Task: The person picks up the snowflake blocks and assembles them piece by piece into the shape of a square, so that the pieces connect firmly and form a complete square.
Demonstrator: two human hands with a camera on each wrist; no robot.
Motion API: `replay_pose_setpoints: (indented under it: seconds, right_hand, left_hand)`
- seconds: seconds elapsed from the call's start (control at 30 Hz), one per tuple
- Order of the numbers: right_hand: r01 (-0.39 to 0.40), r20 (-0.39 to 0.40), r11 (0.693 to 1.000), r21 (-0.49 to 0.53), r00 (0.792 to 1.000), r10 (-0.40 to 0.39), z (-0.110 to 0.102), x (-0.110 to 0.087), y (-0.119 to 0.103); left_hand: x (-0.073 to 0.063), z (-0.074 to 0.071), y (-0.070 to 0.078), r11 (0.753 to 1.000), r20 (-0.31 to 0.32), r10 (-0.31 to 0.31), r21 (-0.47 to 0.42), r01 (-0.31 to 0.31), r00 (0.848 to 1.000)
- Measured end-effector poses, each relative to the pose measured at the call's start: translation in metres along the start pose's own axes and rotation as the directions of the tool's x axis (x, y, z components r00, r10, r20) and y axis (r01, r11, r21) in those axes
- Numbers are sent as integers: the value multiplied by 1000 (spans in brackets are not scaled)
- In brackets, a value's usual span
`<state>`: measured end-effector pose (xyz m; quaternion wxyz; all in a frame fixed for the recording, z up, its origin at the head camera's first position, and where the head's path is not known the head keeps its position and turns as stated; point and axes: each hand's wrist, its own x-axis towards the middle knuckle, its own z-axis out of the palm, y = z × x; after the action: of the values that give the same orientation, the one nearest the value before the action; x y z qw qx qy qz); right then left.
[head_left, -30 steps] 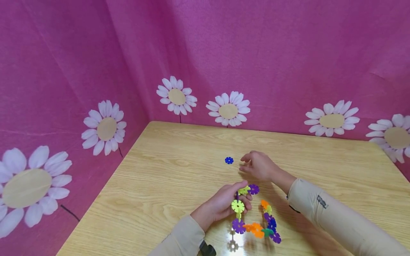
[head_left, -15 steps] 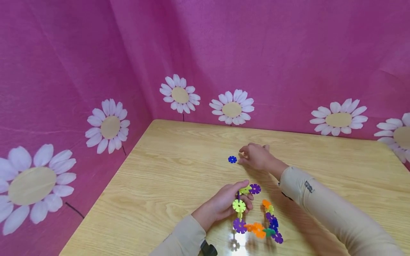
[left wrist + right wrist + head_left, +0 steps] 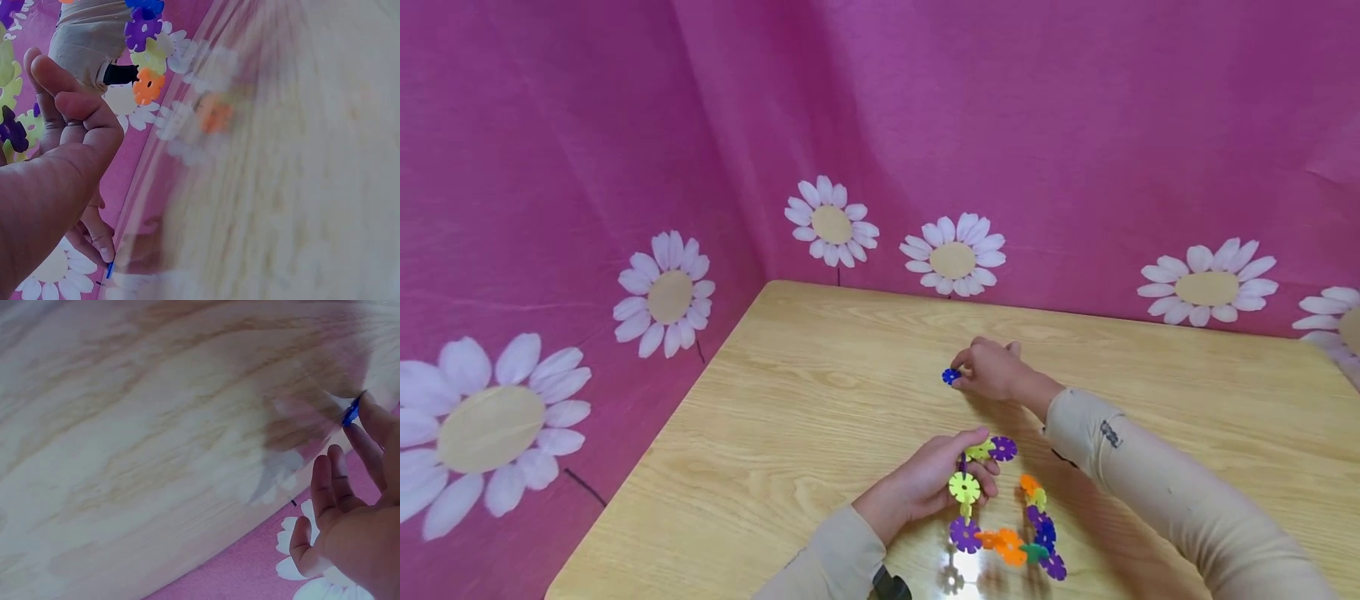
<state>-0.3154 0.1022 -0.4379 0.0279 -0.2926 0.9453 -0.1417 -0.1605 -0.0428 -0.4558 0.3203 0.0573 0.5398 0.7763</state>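
Note:
A chain of interlocking flower discs [image 3: 1008,547] in yellow, purple, orange, green and blue hangs in a loose curve above the table, its two ends apart. My left hand [image 3: 931,475] grips it near its yellow and purple end, thumb on top. Farther out, my right hand [image 3: 994,370] pinches a single blue flower disc [image 3: 951,377] by thumb and forefinger at the tabletop. In the right wrist view the blue disc [image 3: 352,412] is tilted between those two fingertips, while the other fingers [image 3: 323,487] stay off it. The orange end disc [image 3: 149,85] of the chain shows in the left wrist view.
The wooden table [image 3: 820,392] reaches back to a pink curtain [image 3: 1045,150] printed with white daisies, which also closes off the left side. A small black object [image 3: 892,585] sits by the left sleeve. The glossy tabletop reflects the chain.
My right hand has moved left to the lone blue disc and now pinches it. My left hand keeps its grip on the chain. The head view has shifted slightly.

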Motion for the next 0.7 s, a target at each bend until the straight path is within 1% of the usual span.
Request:
replay_pose_setpoints:
  seconds: [0.2,0.27,0.37,0.43,0.7]
  right_hand:
    - [-16,-5,993,113,1000,16,0,-2,0]
    - [-14,-16,985,169,1000,17,1,-3,1]
    - [10,-49,970,243,999,2,3,-3,3]
    - [20,-68,961,275,998,-1,5,-4,3]
    - [36,-108,951,306,994,-3,6,-10,1]
  left_hand:
    - [-1,0,0,1000,-13,6,-1,-6,1000]
    - [-1,0,0,1000,-8,6,-4,-6,1000]
    - [-1,0,0,1000,-8,10,-5,-10,1000]
    - [-1,0,0,1000,-9,15,-4,-15,1000]
    - [0,-1,-1,1000,-8,14,-2,-14,1000]
